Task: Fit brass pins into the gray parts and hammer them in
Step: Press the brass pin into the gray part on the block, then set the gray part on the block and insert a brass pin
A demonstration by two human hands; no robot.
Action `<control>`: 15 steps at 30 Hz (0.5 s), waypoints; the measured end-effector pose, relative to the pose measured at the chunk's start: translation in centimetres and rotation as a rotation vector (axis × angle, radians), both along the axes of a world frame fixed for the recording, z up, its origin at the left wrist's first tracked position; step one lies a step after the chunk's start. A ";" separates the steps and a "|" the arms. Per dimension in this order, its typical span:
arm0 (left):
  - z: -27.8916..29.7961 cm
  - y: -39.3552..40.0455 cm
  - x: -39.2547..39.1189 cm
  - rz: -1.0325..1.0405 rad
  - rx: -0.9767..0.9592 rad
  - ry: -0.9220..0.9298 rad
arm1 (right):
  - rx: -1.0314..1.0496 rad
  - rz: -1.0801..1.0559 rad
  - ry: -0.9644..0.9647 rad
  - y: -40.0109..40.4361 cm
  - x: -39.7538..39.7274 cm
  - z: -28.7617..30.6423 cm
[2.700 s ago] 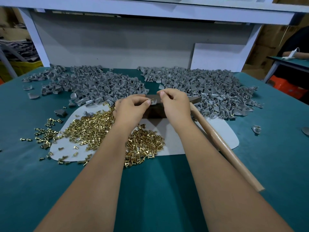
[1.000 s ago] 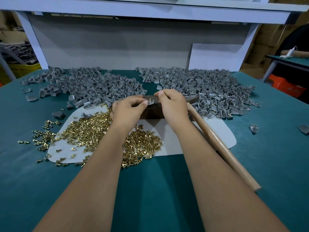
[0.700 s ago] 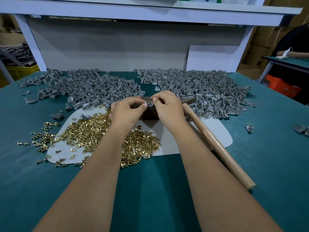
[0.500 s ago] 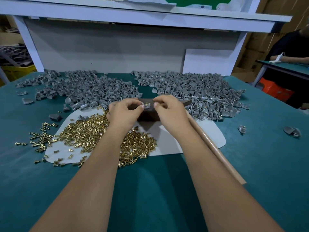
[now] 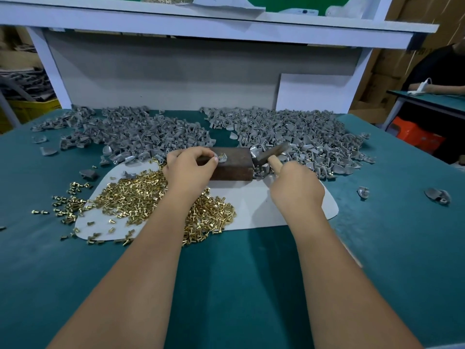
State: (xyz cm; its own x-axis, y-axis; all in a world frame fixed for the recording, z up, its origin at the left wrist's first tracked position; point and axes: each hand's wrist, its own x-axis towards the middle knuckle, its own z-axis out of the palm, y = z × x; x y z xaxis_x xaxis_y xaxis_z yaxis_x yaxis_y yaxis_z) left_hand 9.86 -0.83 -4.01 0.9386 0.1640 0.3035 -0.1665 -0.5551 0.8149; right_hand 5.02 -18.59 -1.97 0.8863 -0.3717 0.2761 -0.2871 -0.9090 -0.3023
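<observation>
Two hands are at work near the middle of the frame, and you are at the point between fitting and hammering. Your left hand pinches a gray part between thumb and fingertips and steadies it on top of the dark block, just above centre. A brass pin stands out of that part, so I judge it fitted but not yet driven home.

Your right hand, right of centre, is curled round the wooden handle of the hammer. Its dark head lies just beside the right end of the block, low among the loose parts, not raised over the pin.

Loose brass pins are heaped on the white mat at lower left of centre, some spilled onto the green table. Gray parts sit in two heaps along the upper middle: one at upper left, a larger one at upper right. Which heap holds finished pieces I cannot tell for certain.

Next, you will likely need to lift the hammer head over the block and bring it down squarely on the pin. Keep your left fingertips low on the part's edge, clear of the pin's top. Hold the part flat, since a tilted pin may bend or skip off the block.
</observation>
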 end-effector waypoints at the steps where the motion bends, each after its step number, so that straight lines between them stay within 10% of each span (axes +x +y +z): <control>1: 0.0 0.0 0.1 0.002 0.007 -0.004 | -0.019 -0.014 -0.034 0.0 -0.1 0.2; 9: -0.3 0.2 0.5 0.009 0.063 -0.027 | -0.151 0.138 -0.536 1.0 -0.8 2.1; 15: 0.0 -0.2 0.5 0.058 0.022 0.049 | -0.281 0.173 -0.394 2.2 -1.4 1.9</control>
